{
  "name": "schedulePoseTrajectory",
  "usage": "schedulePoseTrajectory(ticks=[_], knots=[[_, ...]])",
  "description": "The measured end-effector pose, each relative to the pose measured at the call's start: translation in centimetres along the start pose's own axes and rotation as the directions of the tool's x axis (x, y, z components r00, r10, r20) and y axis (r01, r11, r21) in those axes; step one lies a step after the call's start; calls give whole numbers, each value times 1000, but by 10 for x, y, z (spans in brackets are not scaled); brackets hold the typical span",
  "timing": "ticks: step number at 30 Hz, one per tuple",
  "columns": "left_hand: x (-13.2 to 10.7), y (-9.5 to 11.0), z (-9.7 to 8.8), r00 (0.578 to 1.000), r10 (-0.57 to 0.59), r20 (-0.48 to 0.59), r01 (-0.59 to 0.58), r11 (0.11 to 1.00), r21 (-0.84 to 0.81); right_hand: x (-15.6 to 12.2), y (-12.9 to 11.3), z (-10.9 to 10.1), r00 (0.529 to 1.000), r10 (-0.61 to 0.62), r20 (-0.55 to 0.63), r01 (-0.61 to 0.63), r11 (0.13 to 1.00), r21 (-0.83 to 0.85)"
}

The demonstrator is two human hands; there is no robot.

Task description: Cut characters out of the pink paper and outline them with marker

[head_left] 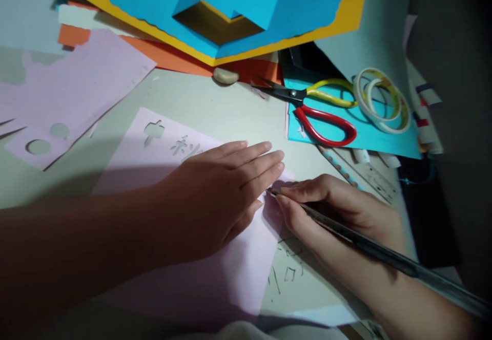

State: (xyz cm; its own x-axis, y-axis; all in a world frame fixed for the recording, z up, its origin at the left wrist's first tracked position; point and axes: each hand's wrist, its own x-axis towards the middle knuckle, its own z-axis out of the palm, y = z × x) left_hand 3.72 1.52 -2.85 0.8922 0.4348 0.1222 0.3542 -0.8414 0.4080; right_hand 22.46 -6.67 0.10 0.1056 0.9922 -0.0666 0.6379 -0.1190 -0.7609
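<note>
- The right hand (334, 207) has its thumb and forefinger closed on a slim dark pen-like tool (367, 241); the point sits just beside the left hand's little finger, though whether it touches the paper cannot be told.
- The left hand (230, 181) lies palm down, fingers straight and close together, grasping nothing, flat over the pink sheet (192, 291).
- That sheet lies on the table under the left hand and forearm, with cut-out characters (154, 132) showing near its far edge.
- The pale table (184, 89) bears dark ink marks (290, 274) just off the sheet's right edge.
- Beyond the right hand are a spotted blue stick (340, 168) and a ruler (378, 178).
- Farther out, red-and-yellow-handled scissors (295, 95) and tape rolls (360, 94) rest partly on a turquoise sheet (388, 145).
- A smooth stone (225, 76) sits near the orange paper (172, 64), below a blue-and-yellow pop-up card (149, 2).
- A second pink sheet (103, 63), with round holes, lies at the left.
- The light is dim; the room's right side falls into near-black, and the arms shadow the table.
</note>
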Motion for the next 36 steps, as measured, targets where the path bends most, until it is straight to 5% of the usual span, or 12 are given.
schedulePoseTrajectory(ticks=[8, 36], knots=[[1, -1, -3, 999, 4, 54, -6, 999, 32, 4, 7, 2, 983, -182, 6, 182, 982, -37], [1, -1, -1, 999, 3, 40, -4, 1000, 27, 4, 9, 0, 966, -259, 8, 259, 965, -36]])
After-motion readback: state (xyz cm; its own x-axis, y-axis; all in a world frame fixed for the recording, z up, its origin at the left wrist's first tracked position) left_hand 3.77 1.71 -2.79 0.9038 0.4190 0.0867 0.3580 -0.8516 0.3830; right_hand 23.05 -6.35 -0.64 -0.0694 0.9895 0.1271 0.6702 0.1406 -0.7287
